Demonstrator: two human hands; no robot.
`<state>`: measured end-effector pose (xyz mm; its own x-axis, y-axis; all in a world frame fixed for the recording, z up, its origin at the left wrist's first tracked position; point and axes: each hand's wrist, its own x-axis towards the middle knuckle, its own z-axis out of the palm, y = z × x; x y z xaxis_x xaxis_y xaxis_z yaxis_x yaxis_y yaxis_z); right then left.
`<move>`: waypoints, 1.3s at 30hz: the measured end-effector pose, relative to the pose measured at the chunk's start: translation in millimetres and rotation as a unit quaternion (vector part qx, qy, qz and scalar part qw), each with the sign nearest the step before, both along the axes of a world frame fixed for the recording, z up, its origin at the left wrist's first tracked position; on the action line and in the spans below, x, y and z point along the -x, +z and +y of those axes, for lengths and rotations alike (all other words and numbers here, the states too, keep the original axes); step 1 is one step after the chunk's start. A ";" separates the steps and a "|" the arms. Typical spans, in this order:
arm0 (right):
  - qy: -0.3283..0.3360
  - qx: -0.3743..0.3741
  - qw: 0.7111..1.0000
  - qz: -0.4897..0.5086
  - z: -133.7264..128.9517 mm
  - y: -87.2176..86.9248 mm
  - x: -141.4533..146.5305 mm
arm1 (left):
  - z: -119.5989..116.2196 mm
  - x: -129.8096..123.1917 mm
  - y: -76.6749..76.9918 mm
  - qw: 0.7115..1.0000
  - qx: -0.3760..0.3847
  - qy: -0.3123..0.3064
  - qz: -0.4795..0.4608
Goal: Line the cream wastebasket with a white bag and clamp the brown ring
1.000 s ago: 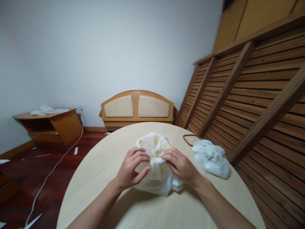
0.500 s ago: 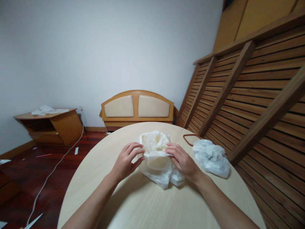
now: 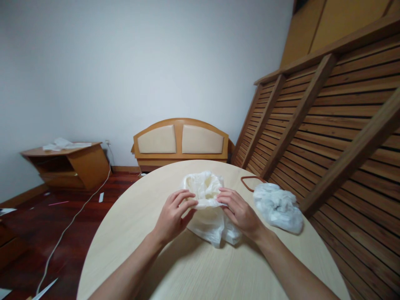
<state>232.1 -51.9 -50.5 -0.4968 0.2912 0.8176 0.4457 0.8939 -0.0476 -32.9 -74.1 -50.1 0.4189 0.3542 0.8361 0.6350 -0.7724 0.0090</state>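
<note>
A thin white plastic bag [image 3: 209, 229] lies on the round pale wooden table [image 3: 125, 233], its mouth gaping toward the far side. My left hand [image 3: 177, 212] pinches the near rim of the bag from the left, fingers curled over the edge. On the right, my right hand [image 3: 239, 208] grips the same rim between thumb and fingers. A short folded strip of the rim stretches between the two hands. The fingertips are partly hidden by the plastic.
A second crumpled white bag [image 3: 277, 207] sits at the table's right edge, beside a brown loop handle [image 3: 250, 183]. Slatted wooden panels [image 3: 300, 121] lean on the right. Behind the table stands a headboard [image 3: 179, 141]; a low cabinet [image 3: 87, 166] is at left.
My left hand has moved a little to the right along the rim, closer to my right hand. My right hand has hardly moved.
</note>
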 end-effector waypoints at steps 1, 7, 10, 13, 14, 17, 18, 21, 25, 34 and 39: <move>0.000 -0.004 1.000 -0.001 0.2 0.5 -0.5 | 1.0 1.6 0.6 1.000 0.002 -0.001 -0.004; -0.038 -0.040 0.998 -0.009 4.0 3.6 -10.2 | 4.7 10.3 3.2 0.999 0.016 -0.029 0.013; -0.057 -0.044 0.997 -0.017 0.3 6.7 -11.8 | 4.0 9.6 2.6 0.999 0.012 -0.034 0.014; -0.055 -0.045 0.997 -0.043 -9.9 11.2 -4.8 | 3.0 8.1 2.6 0.999 0.008 -0.042 0.013; -0.051 -0.046 0.996 -0.054 -13.7 12.7 -1.3 | 2.8 7.8 2.7 0.999 0.005 -0.045 0.015; -0.050 -0.048 0.995 -0.074 -20.3 15.7 7.1 | 2.6 7.7 3.0 0.998 -0.007 -0.055 0.025; -0.053 -0.050 0.994 -0.076 -20.1 15.9 7.9 | 2.7 7.9 3.0 0.998 -0.011 -0.059 0.029; -0.063 -0.054 0.995 -0.058 -13.4 14.5 3.0 | 2.6 8.9 3.5 0.997 -0.014 -0.066 0.032; -0.057 -0.045 0.997 -0.034 -4.3 11.0 -5.8 | -0.4 8.7 6.1 0.998 -0.012 -0.063 0.021; -0.041 -0.036 0.998 -0.022 -8.0 7.3 3.9 | -8.7 -5.7 6.8 1.000 -0.003 -0.015 -0.018; -0.025 -0.024 0.999 -0.007 -2.8 5.9 -0.3 | -4.5 -2.4 3.9 0.997 0.024 -0.052 -0.054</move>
